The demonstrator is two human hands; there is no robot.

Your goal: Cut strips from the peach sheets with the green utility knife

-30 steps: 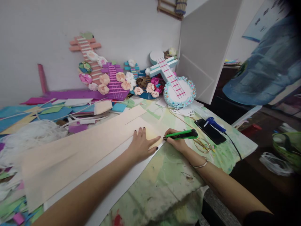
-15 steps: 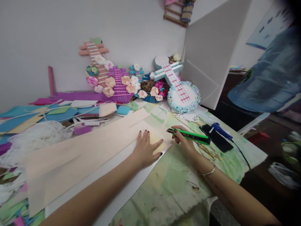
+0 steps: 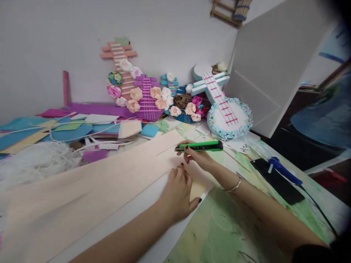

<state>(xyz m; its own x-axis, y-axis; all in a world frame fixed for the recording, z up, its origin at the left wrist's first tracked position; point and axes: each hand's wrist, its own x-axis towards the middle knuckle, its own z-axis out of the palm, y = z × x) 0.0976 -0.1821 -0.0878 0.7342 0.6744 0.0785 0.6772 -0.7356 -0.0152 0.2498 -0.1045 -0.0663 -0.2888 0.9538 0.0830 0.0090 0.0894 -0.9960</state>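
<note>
My left hand [image 3: 179, 191] lies flat, fingers together, pressing on a long peach foam sheet [image 3: 90, 182] that rests on a white board [image 3: 131, 215]. Just beyond it, my right hand [image 3: 196, 157] is closed around a green utility knife [image 3: 200, 146], held level over the far end of the peach sheet. A thin cut line runs along the sheet near the knife tip. A bangle circles my right wrist.
Paper-flower guitar models [image 3: 227, 113] lean on the wall behind. Coloured foam scraps [image 3: 68, 131] and white string [image 3: 35, 160] lie at left. A black phone [image 3: 276, 180] and blue glue gun [image 3: 282, 170] sit right; a large white board [image 3: 271, 62] stands behind.
My right hand has carried the knife from the sheet's right corner to its far end. My left hand stays pressed on the sheet. The view has shifted left and closer.
</note>
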